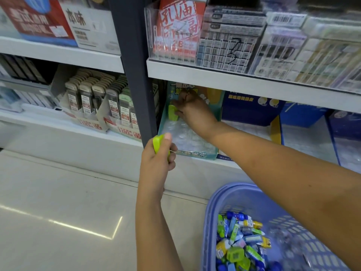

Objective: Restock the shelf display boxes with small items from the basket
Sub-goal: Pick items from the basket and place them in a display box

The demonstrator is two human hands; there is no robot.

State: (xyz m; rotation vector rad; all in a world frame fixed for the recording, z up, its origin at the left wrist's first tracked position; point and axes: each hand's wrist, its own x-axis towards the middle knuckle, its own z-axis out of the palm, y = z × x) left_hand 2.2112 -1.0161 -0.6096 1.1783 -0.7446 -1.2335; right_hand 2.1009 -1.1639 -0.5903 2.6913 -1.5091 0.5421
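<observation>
Basket (240, 186); left hand (157, 161), right hand (195, 113) hold two items (157, 144) (173, 113).

Narrow opening under shelf edge (244, 83), dark post (136, 75) just left of teal display box (197, 155)

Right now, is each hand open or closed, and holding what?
Left hand: closed around a lime piece.
Right hand: pinching a green piece inside the teal box.

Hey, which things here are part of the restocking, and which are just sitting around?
In use: left hand holding a green item; right hand setting a second green item in the teal display box; purple basket.
Idle: lead refill packs; acrylic bins above.
</observation>
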